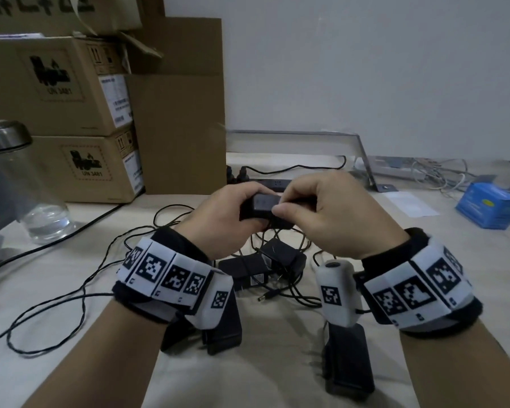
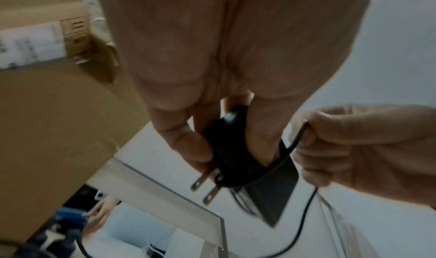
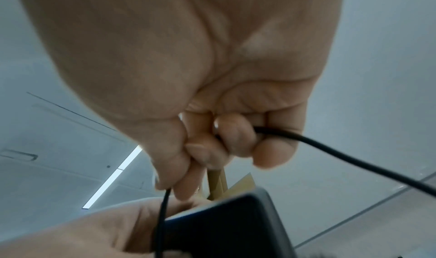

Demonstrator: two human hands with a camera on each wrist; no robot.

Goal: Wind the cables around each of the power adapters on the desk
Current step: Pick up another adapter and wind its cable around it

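Note:
My left hand grips a black power adapter held above the desk, fingers and thumb around its body, its two metal prongs pointing out. My right hand pinches the adapter's thin black cable between curled fingers right beside the adapter. One loop of cable lies around the body. Below the hands, two more black adapters lie on the desk in a tangle of loose cables.
Stacked cardboard boxes stand at the back left, with a glass jar in front of them. A black power strip lies behind the hands, a blue box at the right. Long black cables trail across the left desk.

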